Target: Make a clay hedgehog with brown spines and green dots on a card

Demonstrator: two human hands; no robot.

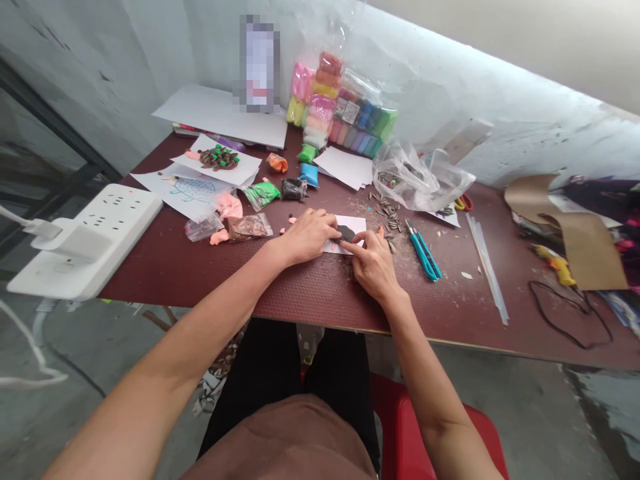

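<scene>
A flat dark grey piece of modelling clay lies on a small white card near the table's front edge. From the left, my left hand curls its fingers and presses them on the clay's edge. My right hand has its thumb and bent fingers closed against the lower right edge of the clay. Both hands partly cover the card. Loose sunflower seeds lie just beyond my right hand, and a teal craft knife rests to its right. A packet of brown clay sits left of my left hand.
A white power strip stands at the left edge. Packs of coloured clay lean on the wall. A plastic bag with seeds, clear glue sticks and a yellow glue gun with a looping cord lie right. Drawings lie left.
</scene>
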